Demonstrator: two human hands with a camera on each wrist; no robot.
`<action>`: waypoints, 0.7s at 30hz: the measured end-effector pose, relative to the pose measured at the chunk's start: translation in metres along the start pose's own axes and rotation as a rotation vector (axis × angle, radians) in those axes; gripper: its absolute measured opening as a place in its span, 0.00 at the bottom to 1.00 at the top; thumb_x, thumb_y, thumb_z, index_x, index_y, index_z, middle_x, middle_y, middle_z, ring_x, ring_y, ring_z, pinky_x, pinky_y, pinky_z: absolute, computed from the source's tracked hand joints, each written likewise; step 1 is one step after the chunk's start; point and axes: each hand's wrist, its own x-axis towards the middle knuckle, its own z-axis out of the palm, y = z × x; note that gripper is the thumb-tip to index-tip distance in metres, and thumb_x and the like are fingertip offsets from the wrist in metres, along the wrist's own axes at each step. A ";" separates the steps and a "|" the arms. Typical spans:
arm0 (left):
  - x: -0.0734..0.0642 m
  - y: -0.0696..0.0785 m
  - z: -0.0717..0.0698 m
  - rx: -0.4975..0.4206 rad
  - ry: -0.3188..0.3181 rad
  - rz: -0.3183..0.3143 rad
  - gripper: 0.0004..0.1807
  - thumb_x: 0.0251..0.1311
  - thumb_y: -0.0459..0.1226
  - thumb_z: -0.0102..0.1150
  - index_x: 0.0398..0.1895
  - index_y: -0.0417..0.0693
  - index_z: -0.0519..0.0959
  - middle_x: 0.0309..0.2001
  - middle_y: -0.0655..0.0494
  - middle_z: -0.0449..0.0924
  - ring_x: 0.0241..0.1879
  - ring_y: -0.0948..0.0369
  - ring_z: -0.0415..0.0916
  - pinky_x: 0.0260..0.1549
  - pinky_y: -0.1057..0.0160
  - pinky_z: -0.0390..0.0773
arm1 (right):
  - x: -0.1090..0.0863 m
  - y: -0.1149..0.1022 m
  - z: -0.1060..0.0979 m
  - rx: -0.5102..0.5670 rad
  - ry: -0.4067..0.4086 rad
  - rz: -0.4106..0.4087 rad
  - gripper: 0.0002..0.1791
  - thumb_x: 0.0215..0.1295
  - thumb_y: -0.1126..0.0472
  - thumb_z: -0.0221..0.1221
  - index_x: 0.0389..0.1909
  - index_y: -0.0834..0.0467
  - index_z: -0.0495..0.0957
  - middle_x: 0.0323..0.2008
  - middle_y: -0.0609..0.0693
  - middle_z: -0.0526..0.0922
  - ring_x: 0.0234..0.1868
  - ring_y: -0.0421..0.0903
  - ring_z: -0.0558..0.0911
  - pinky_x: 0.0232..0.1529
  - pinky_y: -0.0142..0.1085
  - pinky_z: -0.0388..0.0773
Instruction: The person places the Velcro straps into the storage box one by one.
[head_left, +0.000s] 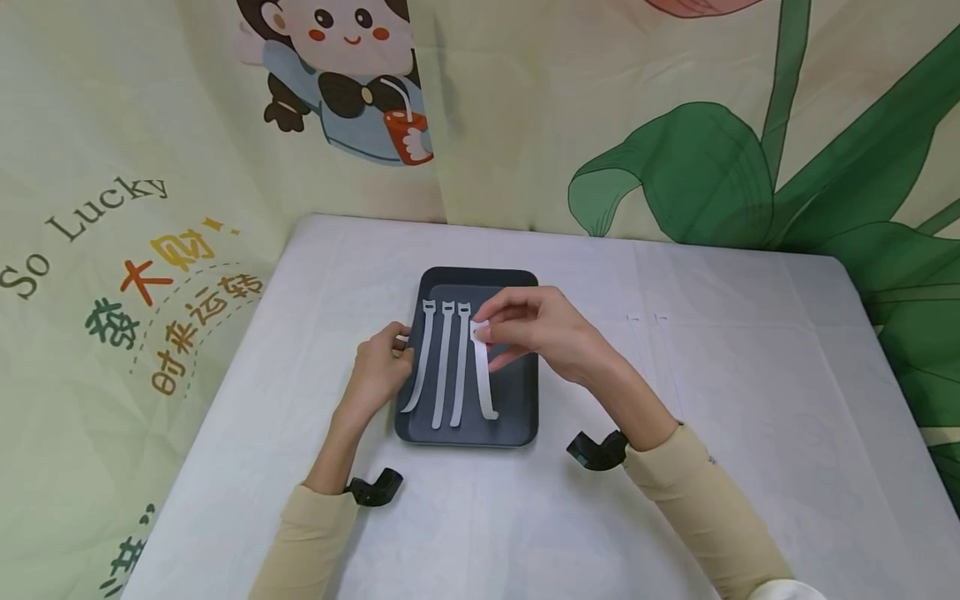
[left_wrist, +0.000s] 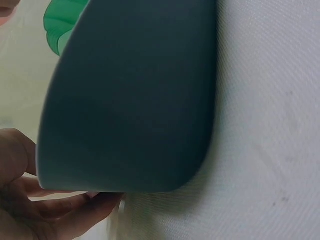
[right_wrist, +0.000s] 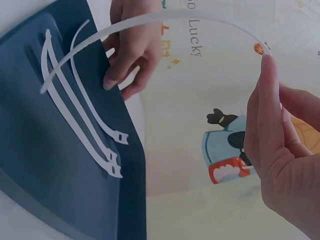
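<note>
Probable step: laying out, centre of frame.
Right hand (head_left: pixel 538 329) pinches white strap (head_left: pixel 482 375) beside three others (head_left: pixel 442 367) over tray (head_left: pixel 517 400); left hand (head_left: pixel 381 368): cannot tell grip. Next likely needs aligning, release.

Beyond the worktop's (head_left: pixel 750 358) left edge, the backdrop (head_left: pixel 510 125) reads "So Lucky" (head_left: pixel 77 215), "發大财" (head_left: pixel 146 282) and "时来运转" (head_left: pixel 180 335), with a partly hidden character (head_left: pixel 129 552) lower down.

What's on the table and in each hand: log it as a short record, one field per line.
Tray: dark, rectangular, on a white-covered table
Loose straps: three, white, lying in the tray, slotted ends farthest from the person
Left hand: holds the tray's left edge
Right hand: pinches a fourth strap near its slotted end
Fourth strap: arched over the tray
</note>
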 end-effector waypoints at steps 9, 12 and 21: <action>0.001 0.001 0.001 0.005 -0.001 -0.005 0.20 0.69 0.30 0.51 0.62 0.34 0.76 0.49 0.31 0.84 0.44 0.44 0.86 0.40 0.49 0.85 | 0.009 0.015 0.013 -0.002 -0.021 0.024 0.09 0.63 0.70 0.66 0.44 0.66 0.82 0.32 0.55 0.83 0.31 0.49 0.86 0.42 0.59 0.84; 0.001 0.001 0.001 0.007 -0.002 -0.010 0.20 0.69 0.30 0.51 0.62 0.34 0.76 0.49 0.31 0.84 0.44 0.44 0.86 0.40 0.49 0.85 | 0.015 0.020 0.011 -0.019 0.004 0.026 0.09 0.64 0.70 0.66 0.45 0.67 0.83 0.31 0.55 0.83 0.31 0.51 0.86 0.40 0.56 0.86; 0.001 0.000 0.002 0.010 -0.003 -0.017 0.20 0.70 0.30 0.51 0.62 0.34 0.76 0.49 0.32 0.84 0.45 0.44 0.86 0.40 0.50 0.85 | 0.030 0.028 -0.003 -0.073 0.090 0.015 0.10 0.65 0.70 0.66 0.46 0.66 0.83 0.35 0.60 0.84 0.42 0.65 0.86 0.43 0.55 0.85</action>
